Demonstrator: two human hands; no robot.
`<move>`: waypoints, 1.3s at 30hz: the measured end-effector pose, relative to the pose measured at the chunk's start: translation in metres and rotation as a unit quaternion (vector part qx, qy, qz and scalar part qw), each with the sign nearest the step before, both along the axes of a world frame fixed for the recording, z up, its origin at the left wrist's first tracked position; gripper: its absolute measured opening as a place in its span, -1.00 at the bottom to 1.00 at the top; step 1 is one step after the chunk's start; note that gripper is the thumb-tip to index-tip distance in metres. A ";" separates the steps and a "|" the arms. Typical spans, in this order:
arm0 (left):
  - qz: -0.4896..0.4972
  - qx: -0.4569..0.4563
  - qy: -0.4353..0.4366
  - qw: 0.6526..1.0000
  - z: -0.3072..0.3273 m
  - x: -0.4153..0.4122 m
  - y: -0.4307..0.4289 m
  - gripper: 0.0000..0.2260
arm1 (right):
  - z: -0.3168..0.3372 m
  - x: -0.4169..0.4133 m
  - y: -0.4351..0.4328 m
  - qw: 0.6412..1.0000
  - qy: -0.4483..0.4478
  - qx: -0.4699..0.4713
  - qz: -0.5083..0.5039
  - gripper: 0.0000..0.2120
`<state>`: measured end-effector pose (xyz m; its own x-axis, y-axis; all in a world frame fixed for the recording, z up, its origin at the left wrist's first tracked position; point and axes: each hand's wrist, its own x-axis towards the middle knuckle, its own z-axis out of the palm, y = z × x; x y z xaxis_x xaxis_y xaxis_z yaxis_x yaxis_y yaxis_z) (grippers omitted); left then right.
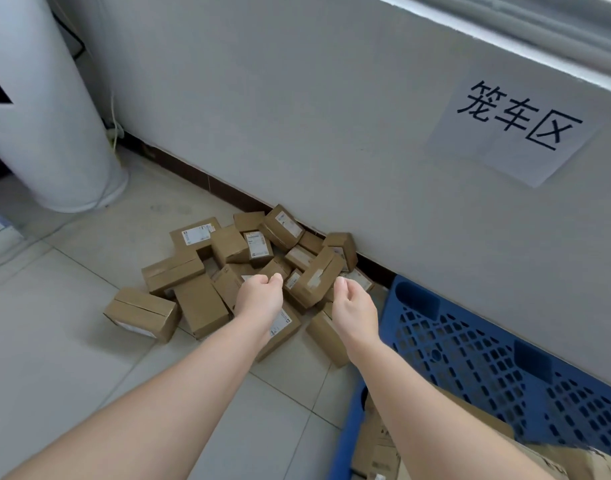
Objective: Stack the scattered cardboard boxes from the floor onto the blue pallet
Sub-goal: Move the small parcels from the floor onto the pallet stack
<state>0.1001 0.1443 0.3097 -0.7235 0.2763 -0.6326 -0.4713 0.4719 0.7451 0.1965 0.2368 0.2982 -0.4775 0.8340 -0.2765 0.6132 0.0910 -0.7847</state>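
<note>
Several small cardboard boxes (200,303) lie in a loose heap on the tiled floor against the wall. The blue pallet (470,348) with a lattice top lies to the right of the heap, along the wall. A few cardboard boxes (380,445) sit on its near corner, partly hidden by my right forearm. My left hand (259,296) hovers over the middle of the heap with fingers loosely curled, holding nothing. My right hand (354,303) hovers beside a tilted box (316,278), also loosely curled and holding nothing.
A white cylindrical unit (47,109) stands at the back left with cables behind it. The grey wall carries a paper sign (515,129) with black characters. Light floor tiles (65,358) stretch to the left and front of the heap.
</note>
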 end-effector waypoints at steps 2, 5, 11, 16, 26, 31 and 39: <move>0.000 -0.006 0.000 1.000 -0.003 -0.017 -0.002 -0.68 | -0.002 -0.017 0.000 1.000 0.001 -0.004 0.000 -0.63; 0.002 -0.010 0.002 1.000 -0.011 -0.037 -0.001 -0.60 | -0.008 -0.039 0.002 1.000 -0.002 -0.007 -0.003 -0.63; 0.002 -0.014 -0.008 1.000 -0.032 -0.061 0.011 -0.63 | -0.033 -0.071 0.012 1.000 -0.012 -0.012 -0.002 -0.63; -0.006 -0.022 -0.008 1.000 -0.056 -0.080 0.030 -0.65 | -0.060 -0.089 0.030 1.000 -0.023 -0.017 -0.009 -0.64; -0.012 -0.057 -0.041 0.997 -0.123 -0.109 0.123 -0.76 | -0.127 -0.115 0.114 0.997 -0.064 -0.032 -0.024 -0.61; -0.030 -0.056 -0.052 0.997 -0.161 -0.120 0.169 -0.74 | -0.165 -0.124 0.161 0.996 -0.077 -0.029 -0.030 -0.62; -0.033 -0.072 -0.073 0.994 -0.254 -0.136 0.217 -0.70 | -0.260 -0.140 0.201 0.996 -0.084 -0.032 -0.026 -0.66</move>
